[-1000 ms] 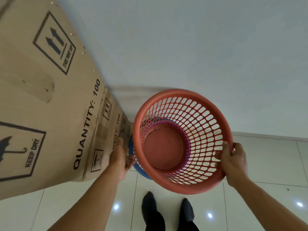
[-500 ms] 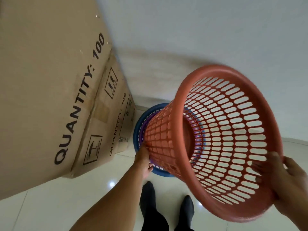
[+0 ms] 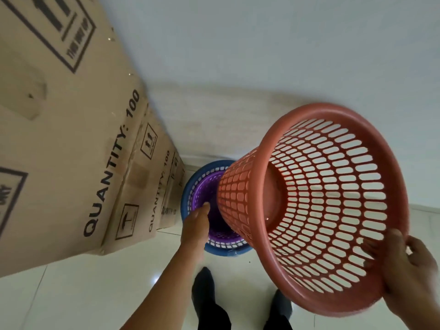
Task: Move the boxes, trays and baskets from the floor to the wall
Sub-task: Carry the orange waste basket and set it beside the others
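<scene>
One second ago we held the round red plastic lattice basket (image 3: 328, 206) level with both hands, its mouth facing up at us. Now it is tilted strongly, the mouth turned toward our right side and the narrow bottom pointing down to the left, toward the stack by the wall. Our right hand (image 3: 409, 272) alone carries it, with the fingers closed over the near rim. Our left hand (image 3: 196, 222) has let go of the red basket and now reaches down to the purple plastic lattice basket (image 3: 207, 198), where the fingers touch its rim or inner wall; we cannot tell if they really grip it.

We judge that the left hand steadies the stack, so the red basket can be lowered into it. The carrying is almost finished, only the nesting is left.

The purple basket sits inside a blue plastic basket (image 3: 190, 194), which stands on the glossy white tiled floor (image 3: 95, 294) just beside the pale wall (image 3: 262, 55). So we count three baskets: one in the hand and two nested at the wall. To the left stand brown cardboard boxes (image 3: 71, 151) printed "QUANTITY: 100"; we can see at least three, in a row toward the wall. No trays are visible. Our two dark shoes (image 3: 207, 289) are below.
</scene>
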